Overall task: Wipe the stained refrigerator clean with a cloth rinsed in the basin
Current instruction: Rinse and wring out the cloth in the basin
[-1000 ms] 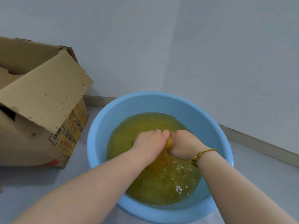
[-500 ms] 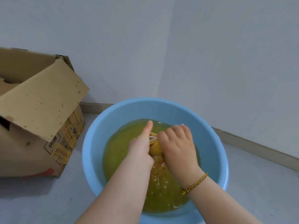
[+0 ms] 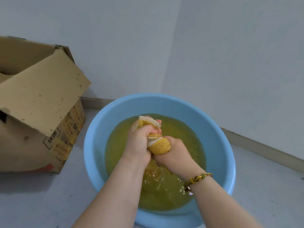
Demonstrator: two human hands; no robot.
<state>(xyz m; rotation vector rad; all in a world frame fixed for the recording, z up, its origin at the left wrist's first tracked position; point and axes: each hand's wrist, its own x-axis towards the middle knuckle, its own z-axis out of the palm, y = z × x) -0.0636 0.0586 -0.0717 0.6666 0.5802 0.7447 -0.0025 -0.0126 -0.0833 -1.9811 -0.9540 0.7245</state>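
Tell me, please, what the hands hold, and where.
The left hand grips the twisted yellow-and-white cloth near its top, the right hand just below.

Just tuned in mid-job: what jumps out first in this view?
A blue basin of murky yellow water sits on the floor, mid-frame. Over it, the left hand and right hand grip a bunched yellow cloth, apparently wringing it. A spotted cardboard box stands to the basin's left.
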